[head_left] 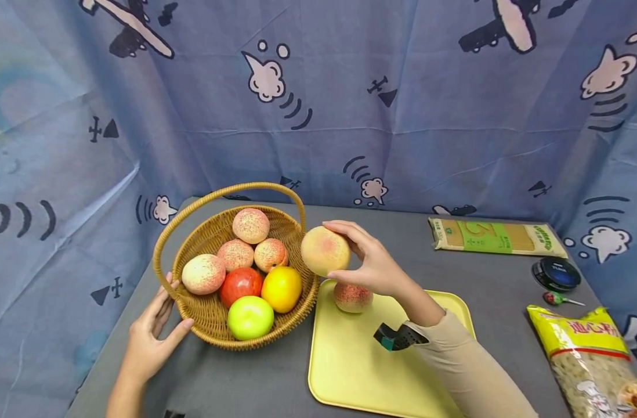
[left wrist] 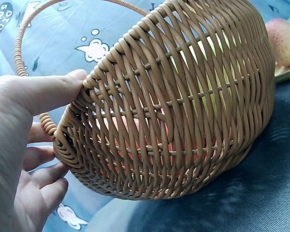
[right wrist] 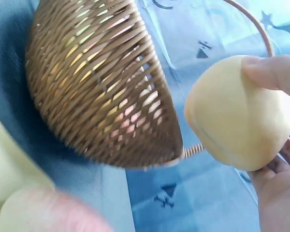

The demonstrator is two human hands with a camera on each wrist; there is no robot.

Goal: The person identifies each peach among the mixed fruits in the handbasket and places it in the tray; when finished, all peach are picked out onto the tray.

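A wicker basket [head_left: 297,310] with an arched handle stands on the left of the table. My left hand [head_left: 150,337] grips its left rim, thumb on the near side and fingers by the foot of the handle. Inside lie several speckled peaches [head_left: 251,226], a red apple [head_left: 241,287], a yellow-orange fruit [head_left: 282,289] and a green apple [head_left: 250,318]. My right hand [head_left: 373,264] holds a pale yellow peach [right wrist: 232,111] between thumb and fingers, just off the basket's right rim. Below that hand, another peach [head_left: 353,297] rests on a yellow tray [head_left: 360,366].
To the right lie a noodle packet [head_left: 498,236], a round dark tin [head_left: 556,274], a lollipop [head_left: 554,298] and a yellow-topped food bag [head_left: 585,354]. A blue patterned curtain [head_left: 324,116] hangs behind the grey table [head_left: 277,383].
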